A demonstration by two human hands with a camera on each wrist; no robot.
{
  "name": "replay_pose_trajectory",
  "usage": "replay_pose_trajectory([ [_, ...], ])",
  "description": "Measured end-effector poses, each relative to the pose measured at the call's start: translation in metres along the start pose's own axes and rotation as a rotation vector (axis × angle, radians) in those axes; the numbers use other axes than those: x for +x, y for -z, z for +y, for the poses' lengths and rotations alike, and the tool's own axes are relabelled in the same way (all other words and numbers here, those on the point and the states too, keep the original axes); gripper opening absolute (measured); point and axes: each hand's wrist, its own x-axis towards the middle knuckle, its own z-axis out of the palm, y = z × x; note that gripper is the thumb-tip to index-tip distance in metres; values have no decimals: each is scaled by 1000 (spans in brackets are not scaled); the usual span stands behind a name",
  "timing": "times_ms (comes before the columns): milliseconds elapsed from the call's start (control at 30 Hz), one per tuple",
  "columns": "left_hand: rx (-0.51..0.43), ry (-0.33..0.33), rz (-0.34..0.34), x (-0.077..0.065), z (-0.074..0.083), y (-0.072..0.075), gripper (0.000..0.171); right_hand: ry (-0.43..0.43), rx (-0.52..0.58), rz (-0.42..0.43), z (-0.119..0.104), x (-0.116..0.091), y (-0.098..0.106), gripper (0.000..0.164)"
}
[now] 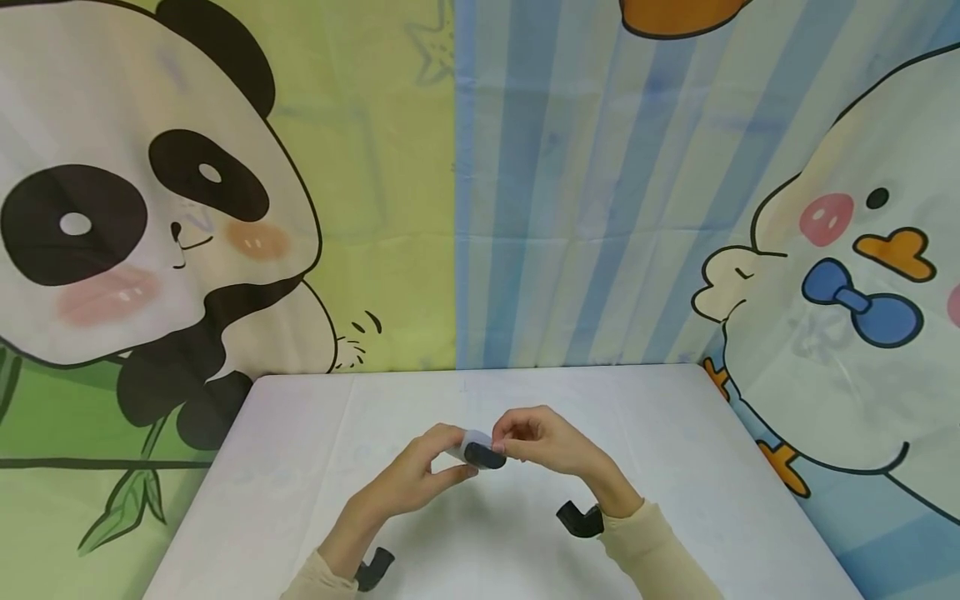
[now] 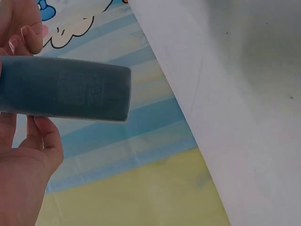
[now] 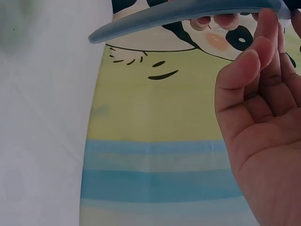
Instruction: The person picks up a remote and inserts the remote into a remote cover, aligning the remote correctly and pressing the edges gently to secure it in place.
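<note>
A slim blue-grey object (image 1: 482, 451) with a black end is held up above the white table; its exact kind cannot be told. My left hand (image 1: 408, 475) grips it from the left, thumb below and fingers above. My right hand (image 1: 543, 437) has its bent thumb and fingertips at the black end's right edge. The left wrist view shows a flat, plain blue-grey face of the object (image 2: 70, 92) with rounded corners. Seen edge-on in the right wrist view, the object (image 3: 178, 15) is thin and slightly curved, and my right fingertip touches its lower side.
Below the hands lies the white tabletop (image 1: 315, 450). A printed cloth (image 1: 540, 250) with a panda and a white bird hangs behind and at the sides. Black camera mounts (image 1: 581, 519) sit at both wrists, by beige sleeves (image 1: 660, 554).
</note>
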Motion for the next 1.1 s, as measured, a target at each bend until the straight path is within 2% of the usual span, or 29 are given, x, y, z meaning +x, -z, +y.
replay_pose_trajectory([
  [100, -16, 20, -35, -1, 1, 2, 31, 34, -108, -15, -3, 0, -2, 8],
  [200, -33, 54, -64, -4, 0, 4, 30, 127, -282, -21, -4, 2, -4, 12],
  [267, -48, 75, -75, -5, -1, 5, 31, 186, -348, -20, -5, 3, -5, 15],
  [367, -61, 92, -81, -6, -2, 6, 32, 224, -309, -26, -3, 4, -6, 19],
  [667, -99, 112, -94, -6, -1, 9, 32, 239, -192, -29, 3, 1, -5, 20],
  [833, -83, 141, -47, -6, -4, 10, 33, 214, -29, 40, 9, -2, -8, 14],
  [967, -83, 188, 19, -7, -7, 7, 37, 172, 287, 79, 12, 0, -17, 14],
  [1100, -109, 200, 81, -6, -8, 1, 38, 143, 583, 133, 11, 3, -25, 19],
])
